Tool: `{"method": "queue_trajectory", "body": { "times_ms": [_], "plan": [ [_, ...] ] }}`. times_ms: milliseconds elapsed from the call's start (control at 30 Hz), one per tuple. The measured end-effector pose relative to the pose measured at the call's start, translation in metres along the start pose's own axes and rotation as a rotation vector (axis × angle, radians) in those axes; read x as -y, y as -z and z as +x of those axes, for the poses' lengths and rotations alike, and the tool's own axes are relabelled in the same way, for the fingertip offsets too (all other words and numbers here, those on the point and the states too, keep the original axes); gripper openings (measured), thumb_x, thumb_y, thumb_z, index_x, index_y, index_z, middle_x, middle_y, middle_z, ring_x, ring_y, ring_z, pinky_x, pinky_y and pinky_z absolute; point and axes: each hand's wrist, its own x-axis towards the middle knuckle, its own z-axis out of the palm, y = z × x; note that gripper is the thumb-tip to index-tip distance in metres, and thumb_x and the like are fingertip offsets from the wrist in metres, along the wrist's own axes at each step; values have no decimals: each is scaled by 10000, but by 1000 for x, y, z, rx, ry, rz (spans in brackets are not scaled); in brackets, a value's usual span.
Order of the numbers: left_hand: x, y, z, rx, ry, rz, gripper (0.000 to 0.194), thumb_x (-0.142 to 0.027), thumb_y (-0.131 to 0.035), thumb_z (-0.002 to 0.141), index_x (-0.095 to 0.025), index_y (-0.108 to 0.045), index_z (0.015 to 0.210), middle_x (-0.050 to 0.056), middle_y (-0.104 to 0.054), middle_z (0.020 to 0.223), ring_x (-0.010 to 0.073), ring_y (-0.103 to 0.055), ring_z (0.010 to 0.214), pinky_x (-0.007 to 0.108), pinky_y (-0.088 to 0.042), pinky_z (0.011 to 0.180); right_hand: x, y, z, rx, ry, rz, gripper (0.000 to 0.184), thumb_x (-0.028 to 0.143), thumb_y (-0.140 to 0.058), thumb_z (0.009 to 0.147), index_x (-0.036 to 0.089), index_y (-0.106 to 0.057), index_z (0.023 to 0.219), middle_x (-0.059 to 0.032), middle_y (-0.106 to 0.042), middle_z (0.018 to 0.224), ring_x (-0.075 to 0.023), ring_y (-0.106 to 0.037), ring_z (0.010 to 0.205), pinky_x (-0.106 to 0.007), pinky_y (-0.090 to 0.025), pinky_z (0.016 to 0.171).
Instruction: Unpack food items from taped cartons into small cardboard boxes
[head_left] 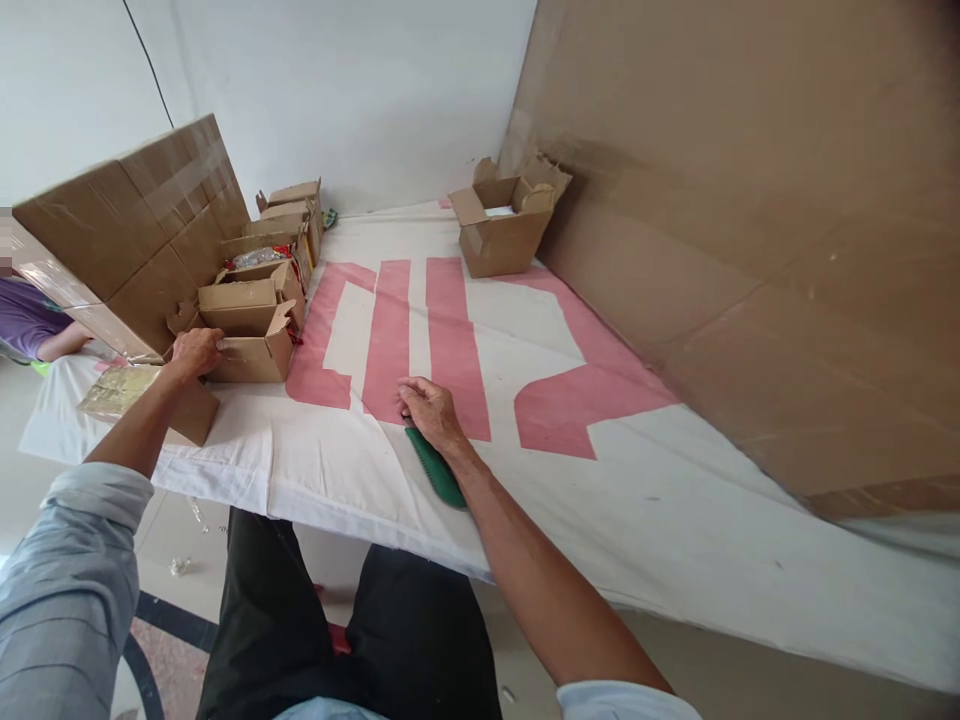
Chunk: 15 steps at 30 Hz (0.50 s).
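My left hand is closed on the near left rim of a small open cardboard box at the left of the table. Its fingers curl over the edge, and the thumb is partly hidden. My right hand rests over the middle of the cloth with its fingers curled together. Whatever they may pinch is too small to make out. Just below that hand lies a long green case with a stitched-looking edge and a dark loop at its upper end. The wrist partly covers its right side.
Several open boxes stand in a row behind, against a tall taped carton. Another open box stands at the back. A huge cardboard panel bounds the right. A taped box sits near the left edge. A person's purple sleeve shows far left.
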Motion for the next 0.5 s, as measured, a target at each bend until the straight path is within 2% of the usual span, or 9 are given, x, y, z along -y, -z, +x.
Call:
{"method": "queue_trajectory", "body": {
  "times_ms": [167,267,500],
  "plan": [
    [5,-4,-14,19,-81,6,593,-239,-764,878,-178,-779,1467,210,-808,1443,425,-697,1404,469,-486,1167,0,0,0,4,-15,-3,572,650,-801,715,185,-770,1048,2,-706,706,-160,-624,610,-269,-519,514],
    [10,-8,-22,-2,-121,-4,688,-265,-820,889,-195,-699,1563,208,-737,1556,435,-631,1480,482,-467,1196,1,1,0,8,-16,-12,562,641,-796,726,186,-768,1053,-8,-720,734,-162,-637,628,-269,-521,524],
    [17,-18,-36,-112,-209,-71,965,-305,-919,850,-221,-523,1726,245,-600,1654,513,-534,1551,635,-437,1254,-2,1,1,-14,-13,-43,572,653,-785,765,177,-787,1082,-6,-712,699,-169,-644,621,-264,-526,517]
  ]
}}
